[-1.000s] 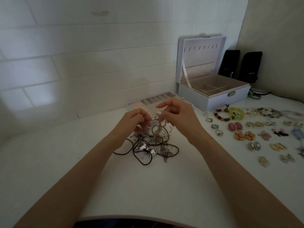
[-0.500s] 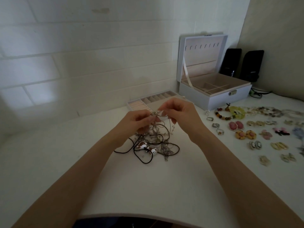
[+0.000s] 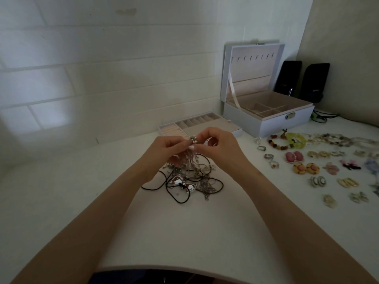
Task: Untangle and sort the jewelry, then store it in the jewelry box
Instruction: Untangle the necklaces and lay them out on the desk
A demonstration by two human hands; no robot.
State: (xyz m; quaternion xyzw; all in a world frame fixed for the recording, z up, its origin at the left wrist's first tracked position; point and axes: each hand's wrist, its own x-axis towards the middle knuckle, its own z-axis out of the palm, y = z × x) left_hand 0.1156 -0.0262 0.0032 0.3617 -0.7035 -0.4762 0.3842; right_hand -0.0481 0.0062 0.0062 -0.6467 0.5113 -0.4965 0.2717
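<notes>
A tangle of black cords and silver chains point(image 3: 190, 181) lies on the white table, with a shiny butterfly pendant point(image 3: 180, 182) in it. My left hand point(image 3: 164, 152) and my right hand point(image 3: 221, 148) meet just above the pile. Both pinch a small silver beaded piece point(image 3: 192, 139) of the tangle, and strands hang from it down to the heap. The white jewelry box point(image 3: 266, 119) stands open at the back right, its lid upright. Its removed tray point(image 3: 196, 126) sits just behind my hands.
Sorted jewelry lies to the right: rings point(image 3: 268, 156), a beaded bracelet point(image 3: 281, 142), pink earrings point(image 3: 294, 156), yellow round earrings point(image 3: 305, 168) and several more pairs. Two black speakers point(image 3: 303, 80) stand behind the box. A white brick wall runs along the back.
My hands have come together and risen slightly, lifting the silver piece above the pile; my right hand's fingers went from spread to pinching.
</notes>
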